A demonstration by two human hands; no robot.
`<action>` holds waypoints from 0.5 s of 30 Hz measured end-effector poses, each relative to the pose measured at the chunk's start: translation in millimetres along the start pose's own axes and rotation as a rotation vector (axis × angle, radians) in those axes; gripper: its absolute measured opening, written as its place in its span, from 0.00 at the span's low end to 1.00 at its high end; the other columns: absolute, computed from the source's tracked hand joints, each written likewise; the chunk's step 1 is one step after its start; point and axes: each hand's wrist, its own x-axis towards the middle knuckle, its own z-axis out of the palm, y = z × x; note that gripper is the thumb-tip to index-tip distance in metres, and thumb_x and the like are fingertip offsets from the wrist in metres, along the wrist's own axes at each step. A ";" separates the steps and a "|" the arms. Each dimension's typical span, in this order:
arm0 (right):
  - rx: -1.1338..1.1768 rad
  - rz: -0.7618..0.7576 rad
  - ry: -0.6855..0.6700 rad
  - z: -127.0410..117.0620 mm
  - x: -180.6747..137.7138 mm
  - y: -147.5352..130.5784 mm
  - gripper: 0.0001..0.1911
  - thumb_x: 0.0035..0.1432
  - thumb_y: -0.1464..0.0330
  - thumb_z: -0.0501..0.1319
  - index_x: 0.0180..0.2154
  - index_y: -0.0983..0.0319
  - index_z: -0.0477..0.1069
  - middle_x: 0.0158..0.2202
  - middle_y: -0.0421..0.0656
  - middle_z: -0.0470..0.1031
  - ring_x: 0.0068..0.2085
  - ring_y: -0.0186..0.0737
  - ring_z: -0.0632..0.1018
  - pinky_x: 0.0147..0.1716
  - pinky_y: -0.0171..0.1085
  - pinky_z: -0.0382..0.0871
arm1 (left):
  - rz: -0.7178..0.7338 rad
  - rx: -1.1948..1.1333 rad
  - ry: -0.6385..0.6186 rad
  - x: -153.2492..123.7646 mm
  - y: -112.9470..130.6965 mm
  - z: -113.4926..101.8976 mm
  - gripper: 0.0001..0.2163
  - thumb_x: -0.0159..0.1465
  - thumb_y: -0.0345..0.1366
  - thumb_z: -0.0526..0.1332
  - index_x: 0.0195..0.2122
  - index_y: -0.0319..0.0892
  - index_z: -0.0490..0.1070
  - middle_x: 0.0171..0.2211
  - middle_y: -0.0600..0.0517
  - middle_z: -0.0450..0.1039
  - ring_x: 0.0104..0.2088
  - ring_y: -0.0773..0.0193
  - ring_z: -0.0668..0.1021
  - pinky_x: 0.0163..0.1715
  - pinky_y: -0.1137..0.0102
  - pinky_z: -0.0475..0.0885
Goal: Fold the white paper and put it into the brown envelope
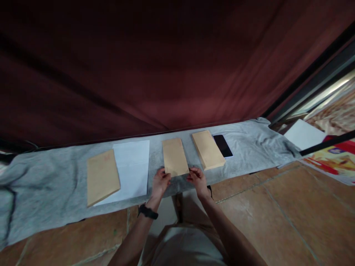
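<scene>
A brown paper envelope [175, 157] lies on the grey cloth in front of me, its near edge between my two hands. My left hand [161, 182] pinches its near left corner with bent fingers. At the near right corner, my right hand [198, 181] has its thumb and fingers closed on the edge. To the right is a thick stack of similar brown envelopes [208, 148]. Further left, more brown envelopes [102, 177] lie in a pile, partly over white paper sheets [133, 170].
A dark-screened phone [222, 145] lies beside the right stack. The grey cloth [249, 147] covers a long narrow surface against a dark red curtain [172, 74]. A colourful printed box or bag [335, 160] and a white panel [304, 135] are at far right, above the tiled floor [266, 207].
</scene>
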 end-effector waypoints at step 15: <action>-1.135 -0.787 -0.301 -24.5 -19.0 6.3 0.23 0.69 0.72 0.50 0.63 0.63 0.67 0.62 0.49 0.72 0.65 0.48 0.67 0.64 0.50 0.61 | 0.167 0.421 0.182 -13.2 -8.9 3.0 0.21 0.63 0.37 0.61 0.56 0.39 0.62 0.30 0.52 0.76 0.26 0.58 0.78 0.26 0.68 0.64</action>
